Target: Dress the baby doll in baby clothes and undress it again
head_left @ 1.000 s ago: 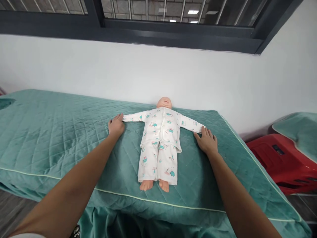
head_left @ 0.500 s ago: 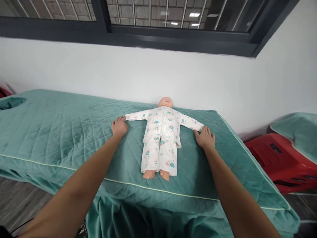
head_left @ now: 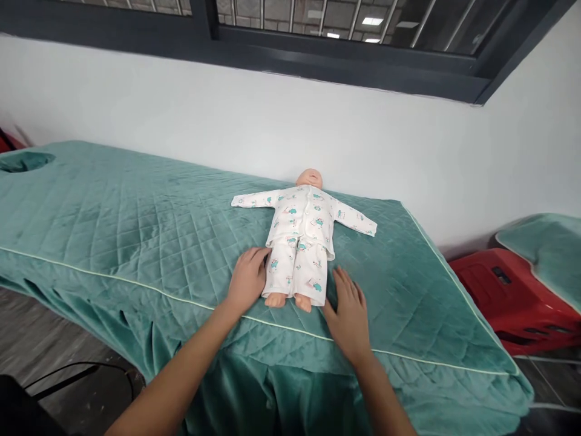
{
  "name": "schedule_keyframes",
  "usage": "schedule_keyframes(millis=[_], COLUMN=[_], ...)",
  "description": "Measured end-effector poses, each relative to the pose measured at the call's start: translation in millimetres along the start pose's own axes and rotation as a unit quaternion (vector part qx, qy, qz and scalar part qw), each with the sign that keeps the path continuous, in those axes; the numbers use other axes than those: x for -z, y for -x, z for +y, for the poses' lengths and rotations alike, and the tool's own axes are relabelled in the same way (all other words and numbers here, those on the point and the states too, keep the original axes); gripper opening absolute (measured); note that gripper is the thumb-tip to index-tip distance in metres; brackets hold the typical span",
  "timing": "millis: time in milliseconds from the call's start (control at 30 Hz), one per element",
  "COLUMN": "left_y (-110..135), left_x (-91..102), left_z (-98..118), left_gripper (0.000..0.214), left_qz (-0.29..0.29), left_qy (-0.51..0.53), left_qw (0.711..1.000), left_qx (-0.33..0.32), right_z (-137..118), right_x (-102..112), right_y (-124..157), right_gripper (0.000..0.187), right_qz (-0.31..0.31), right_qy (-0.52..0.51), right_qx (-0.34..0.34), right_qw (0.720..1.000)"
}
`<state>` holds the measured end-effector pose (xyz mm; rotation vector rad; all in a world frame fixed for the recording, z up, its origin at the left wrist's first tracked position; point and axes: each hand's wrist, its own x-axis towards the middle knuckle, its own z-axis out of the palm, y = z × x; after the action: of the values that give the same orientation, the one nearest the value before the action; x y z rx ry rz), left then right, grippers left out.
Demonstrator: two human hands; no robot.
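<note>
A baby doll (head_left: 300, 236) in white pyjamas with teal prints lies on its back on a teal quilted bed cover (head_left: 136, 230), arms spread, head toward the wall. My left hand (head_left: 247, 278) lies flat on the cover, its fingers touching the doll's left trouser leg. My right hand (head_left: 348, 309) rests flat with fingers spread, just right of the doll's feet. Neither hand holds anything.
The bed stands against a white wall (head_left: 272, 127) under a dark window frame (head_left: 318, 54). A red plastic object (head_left: 508, 297) with a teal cover over it (head_left: 549, 248) stands at the right. A face hole (head_left: 25, 161) shows in the bed's far left end. Dark cables lie on the floor at lower left.
Both hands left the doll's sleeve ends and came down toward me, now flanking the trouser legs and feet. The camera shifted slightly left and lower.
</note>
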<state>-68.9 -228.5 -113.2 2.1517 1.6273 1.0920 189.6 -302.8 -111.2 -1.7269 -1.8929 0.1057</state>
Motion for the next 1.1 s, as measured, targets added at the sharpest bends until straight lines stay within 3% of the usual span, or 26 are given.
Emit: schedule_keyframes(millis=[100, 233, 467, 633, 767, 867, 967, 1100], left_y=[37, 66, 65, 77, 87, 91, 92, 89], left_x=[11.1, 21.7, 16.5, 23.6, 22.3, 16.2, 9.7, 2.1], left_z=[11, 22, 32, 37, 35, 35, 38, 43], left_gripper=[0.036, 0.040, 0.015, 0.011, 0.011, 0.019, 0.053, 0.070], left_qz=[-0.013, -0.051, -0.033, 0.000, -0.006, 0.002, -0.002, -0.007], left_qy=[0.067, 0.112, 0.118, 0.176, 0.169, 0.147, 0.061, -0.029], left_qw=[0.998, 0.992, 0.991, 0.981, 0.980, 0.985, 0.996, 0.999], left_qx=[0.013, 0.017, 0.061, 0.086, 0.103, 0.094, 0.066, 0.034], right_z=[-19, -28, -39, -39, -35, -37, -44, -53], right_x=[0, 1, -1, 10, 12, 9, 6, 0], right_y=[29, 30, 5, 14, 26, 31, 30, 25], right_gripper=[0.054, 0.034, 0.019, 0.016, 0.011, 0.026, 0.053, 0.064], right_qz=[-0.001, 0.010, 0.012, -0.002, -0.014, 0.009, -0.002, -0.020], right_qy=[-0.059, -0.101, -0.126, -0.209, -0.199, -0.199, -0.197, -0.163], right_qx=[0.010, -0.020, -0.038, -0.027, -0.025, -0.025, -0.005, 0.028], right_qw=[0.998, 0.995, 0.991, 0.978, 0.980, 0.980, 0.980, 0.986])
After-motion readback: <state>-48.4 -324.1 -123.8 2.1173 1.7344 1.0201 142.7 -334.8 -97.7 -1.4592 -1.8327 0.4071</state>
